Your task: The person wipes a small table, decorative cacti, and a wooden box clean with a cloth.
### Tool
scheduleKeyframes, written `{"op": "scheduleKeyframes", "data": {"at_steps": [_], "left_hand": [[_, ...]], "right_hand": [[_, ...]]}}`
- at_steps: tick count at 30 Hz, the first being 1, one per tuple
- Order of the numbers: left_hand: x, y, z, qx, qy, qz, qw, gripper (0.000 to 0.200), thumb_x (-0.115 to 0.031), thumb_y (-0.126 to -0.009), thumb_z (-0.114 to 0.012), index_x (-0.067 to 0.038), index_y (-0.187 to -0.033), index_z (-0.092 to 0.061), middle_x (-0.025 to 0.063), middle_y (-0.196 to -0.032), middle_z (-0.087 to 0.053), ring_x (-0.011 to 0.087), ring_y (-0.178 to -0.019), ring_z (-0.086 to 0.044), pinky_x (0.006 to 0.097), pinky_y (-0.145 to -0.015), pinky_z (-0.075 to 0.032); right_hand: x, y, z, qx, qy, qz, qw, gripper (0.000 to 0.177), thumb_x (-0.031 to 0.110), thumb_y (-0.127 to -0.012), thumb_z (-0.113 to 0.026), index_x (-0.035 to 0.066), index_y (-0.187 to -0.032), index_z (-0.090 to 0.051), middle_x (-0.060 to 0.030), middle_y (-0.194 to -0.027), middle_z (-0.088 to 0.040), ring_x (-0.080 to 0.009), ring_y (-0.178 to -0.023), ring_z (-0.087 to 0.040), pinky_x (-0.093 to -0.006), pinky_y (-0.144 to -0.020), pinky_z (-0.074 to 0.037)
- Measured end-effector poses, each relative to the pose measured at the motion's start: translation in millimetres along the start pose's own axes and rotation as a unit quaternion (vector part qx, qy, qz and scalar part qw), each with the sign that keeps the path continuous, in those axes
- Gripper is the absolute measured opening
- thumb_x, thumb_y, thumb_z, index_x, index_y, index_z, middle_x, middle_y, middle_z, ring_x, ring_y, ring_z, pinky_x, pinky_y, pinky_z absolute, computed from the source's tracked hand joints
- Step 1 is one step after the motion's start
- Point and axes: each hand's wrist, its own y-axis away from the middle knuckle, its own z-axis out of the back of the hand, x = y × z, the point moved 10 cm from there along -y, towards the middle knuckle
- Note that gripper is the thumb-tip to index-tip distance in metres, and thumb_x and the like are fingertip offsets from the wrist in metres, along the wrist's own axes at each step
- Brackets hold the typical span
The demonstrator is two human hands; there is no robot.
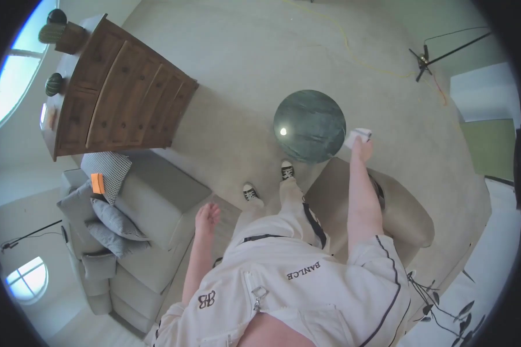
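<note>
My right hand (362,149) is closed on a white folded cloth (358,137) with a dark stripe, just off the right edge of a round green marble-look table (309,126). My left hand (208,217) hangs over the floor beside the grey sofa, its fingers curled loosely and apart, with nothing in it. Between the two hands, my feet in dark sneakers stand on the floor below the round table.
A wooden chest of drawers (127,87) with cactus pots stands at upper left. The grey sofa (150,208) holds cushions and an orange item (98,183). A brown armchair (402,211) is by my right arm. A yellow cable and a black stand (424,60) are at upper right.
</note>
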Motion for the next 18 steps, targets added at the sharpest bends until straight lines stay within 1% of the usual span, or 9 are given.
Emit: {"op": "scheduleKeyframes", "data": {"at_steps": [3, 6, 8, 9, 12, 14, 15, 18], "left_hand": [[29, 0, 10, -0.043, -0.036, 0.033, 0.998, 0.034, -0.032, -0.089, -0.057, -0.007, -0.112, -0.053, 0.0092, -0.103, -0.063, 0.0116, -0.082, -0.063, 0.0236, -0.061, -0.046], [43, 17, -1, -0.076, -0.127, 0.051, 0.988, 0.036, -0.036, -0.089, -0.056, -0.008, -0.111, -0.054, 0.0081, -0.103, -0.064, 0.0134, -0.086, -0.061, 0.0239, -0.064, -0.045], [53, 31, -15, -0.056, -0.187, 0.065, 0.979, 0.042, -0.036, -0.089, -0.054, -0.005, -0.117, -0.052, 0.0092, -0.105, -0.063, 0.0184, -0.092, -0.061, 0.0293, -0.073, -0.048], [60, 38, -16, -0.055, -0.200, 0.072, 0.976, 0.044, -0.036, -0.089, -0.053, -0.005, -0.119, -0.051, 0.0095, -0.106, -0.062, 0.0197, -0.094, -0.061, 0.0306, -0.076, -0.049], [84, 53, -13, -0.052, -0.210, 0.103, 0.971, 0.044, -0.036, -0.087, -0.054, -0.003, -0.117, -0.053, 0.0102, -0.105, -0.063, 0.0201, -0.093, -0.062, 0.0314, -0.075, -0.050], [89, 62, -6, -0.077, -0.199, 0.119, 0.970, 0.042, -0.034, -0.085, -0.054, -0.004, -0.114, -0.055, 0.0097, -0.099, -0.063, 0.0173, -0.088, -0.060, 0.0294, -0.072, -0.048], [94, 63, -3, -0.084, -0.194, 0.123, 0.970, 0.041, -0.033, -0.084, -0.054, -0.004, -0.113, -0.055, 0.0096, -0.097, -0.063, 0.0166, -0.087, -0.060, 0.0290, -0.071, -0.048], [117, 65, 17, -0.120, -0.159, 0.146, 0.969, 0.038, -0.033, -0.086, -0.055, -0.005, -0.111, -0.055, 0.0094, -0.098, -0.063, 0.0167, -0.084, -0.061, 0.0285, -0.069, -0.048]], "right_hand": [[33, 4, 12, -0.048, 0.065, -0.019, 0.997, 0.038, 0.030, -0.083, -0.060, 0.005, -0.112, -0.054, -0.0157, -0.112, -0.057, -0.0353, -0.096, -0.060, -0.0455, -0.079, -0.047], [35, -1, -22, -0.030, 0.096, -0.039, 0.994, 0.043, 0.027, -0.077, -0.062, 0.005, -0.114, -0.052, -0.0153, -0.112, -0.055, -0.0337, -0.097, -0.059, -0.0446, -0.080, -0.048], [41, 8, -46, 0.001, 0.070, -0.071, 0.995, 0.044, 0.026, -0.076, -0.064, 0.005, -0.114, -0.055, -0.0141, -0.109, -0.060, -0.0312, -0.095, -0.062, -0.0425, -0.081, -0.050], [44, 11, -56, 0.012, 0.068, -0.078, 0.995, 0.044, 0.026, -0.076, -0.065, 0.005, -0.114, -0.055, -0.0138, -0.108, -0.062, -0.0306, -0.094, -0.062, -0.0420, -0.081, -0.050], [54, 15, -83, 0.032, 0.053, -0.111, 0.992, 0.040, 0.027, -0.082, -0.065, 0.006, -0.114, -0.052, -0.0127, -0.105, -0.063, -0.0288, -0.088, -0.064, -0.0414, -0.073, -0.052], [72, 19, -90, 0.046, 0.008, -0.121, 0.992, 0.039, 0.022, -0.083, -0.061, 0.006, -0.115, -0.049, -0.0133, -0.108, -0.060, -0.0302, -0.088, -0.062, -0.0440, -0.072, -0.051], [79, 17, -96, 0.050, -0.002, -0.121, 0.991, 0.038, 0.021, -0.083, -0.060, 0.005, -0.116, -0.048, -0.0135, -0.109, -0.059, -0.0306, -0.088, -0.062, -0.0446, -0.072, -0.050], [91, -1, -120, 0.081, -0.006, -0.082, 0.993, 0.038, 0.015, -0.085, -0.056, 0.005, -0.121, -0.046, -0.0147, -0.110, -0.057, -0.0301, -0.087, -0.061, -0.0439, -0.070, -0.050]]}}
